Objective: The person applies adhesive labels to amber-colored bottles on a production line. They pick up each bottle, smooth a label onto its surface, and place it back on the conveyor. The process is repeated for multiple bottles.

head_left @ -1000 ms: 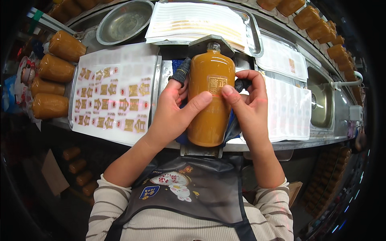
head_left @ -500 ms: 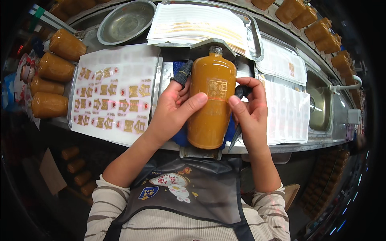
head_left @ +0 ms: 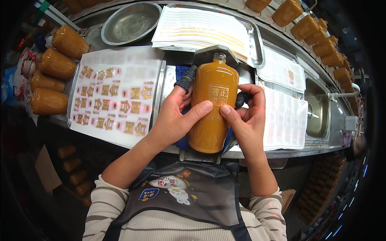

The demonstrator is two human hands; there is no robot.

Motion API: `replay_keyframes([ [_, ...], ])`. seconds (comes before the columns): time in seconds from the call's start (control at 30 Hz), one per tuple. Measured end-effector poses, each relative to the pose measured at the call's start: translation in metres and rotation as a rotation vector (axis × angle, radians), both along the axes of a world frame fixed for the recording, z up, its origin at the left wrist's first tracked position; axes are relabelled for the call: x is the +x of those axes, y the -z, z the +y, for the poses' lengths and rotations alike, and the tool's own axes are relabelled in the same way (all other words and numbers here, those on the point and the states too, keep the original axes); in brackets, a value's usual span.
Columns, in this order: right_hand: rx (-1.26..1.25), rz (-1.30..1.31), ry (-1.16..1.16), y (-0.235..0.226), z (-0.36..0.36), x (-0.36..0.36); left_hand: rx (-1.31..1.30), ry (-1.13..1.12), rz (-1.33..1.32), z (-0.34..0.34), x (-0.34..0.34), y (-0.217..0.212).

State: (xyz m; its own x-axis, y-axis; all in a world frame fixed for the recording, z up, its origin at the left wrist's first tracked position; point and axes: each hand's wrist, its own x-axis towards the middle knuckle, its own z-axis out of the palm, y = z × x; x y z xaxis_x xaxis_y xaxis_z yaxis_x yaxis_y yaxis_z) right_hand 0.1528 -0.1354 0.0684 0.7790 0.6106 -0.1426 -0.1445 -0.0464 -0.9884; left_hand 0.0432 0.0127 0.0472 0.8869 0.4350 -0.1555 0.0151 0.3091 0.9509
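A glossy caramel-brown bottle [head_left: 208, 134] with a bare glass neck leans on a dark metal rest [head_left: 201, 55], lying toward me. A gold-printed decal [head_left: 219, 92] sits on its front. My left hand [head_left: 177, 114] is closed round the bottle's left side, its thumb at the decal's lower edge and a dark knitted cover on one finger. My right hand [head_left: 248, 116] grips the other side, its thumb pressed at the decal's lower right corner and its fingers curled, one in a dark cover. Blue cloth [head_left: 181, 143] shows beside the bottle.
A tray of gold-and-pink decal sheets [head_left: 114, 98] lies at left, with brown bottles [head_left: 58, 64] beyond it. A metal bowl [head_left: 130, 23] and stacked white sheets [head_left: 201, 28] are at the back. More sheets [head_left: 285, 116] and a sink [head_left: 317, 110] stand right.
My right thumb has moved left and down, onto the decal's lower corner. The bottle sits slightly lower and further right in view. The pointed dark tool below my right hand no longer shows clearly.
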Motion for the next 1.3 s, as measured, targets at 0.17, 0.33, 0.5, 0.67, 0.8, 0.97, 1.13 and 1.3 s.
replay_keyframes([
  [0.17, 0.032, 0.035, 0.011, 0.003, -0.002, 0.000, -0.014, 0.002, -0.031, -0.001, 0.000, -0.005],
  [0.33, 0.056, 0.015, 0.002, 0.006, -0.002, 0.000, 0.006, 0.099, 0.009, 0.002, -0.003, -0.005],
  [0.5, 0.060, 0.012, -0.005, 0.005, -0.002, 0.000, -0.009, 0.100, 0.010, 0.002, -0.004, -0.004],
  [0.67, 0.020, -0.012, -0.029, 0.005, -0.004, 0.002, 0.006, 0.104, 0.009, 0.003, -0.003, -0.004],
  [0.8, 0.036, 0.015, 0.001, 0.004, -0.002, 0.000, 0.018, 0.006, -0.017, -0.001, 0.000, -0.003],
  [0.97, -0.034, -0.048, 0.046, 0.003, 0.004, -0.001, 0.002, -0.038, 0.009, -0.003, 0.003, -0.001],
  [1.13, -0.043, -0.049, 0.051, 0.002, 0.005, 0.000, -0.023, -0.065, 0.013, -0.006, 0.005, -0.003],
  [1.3, -0.040, -0.070, 0.051, 0.003, 0.004, 0.000, -0.015, -0.027, 0.023, -0.004, 0.002, -0.002],
])
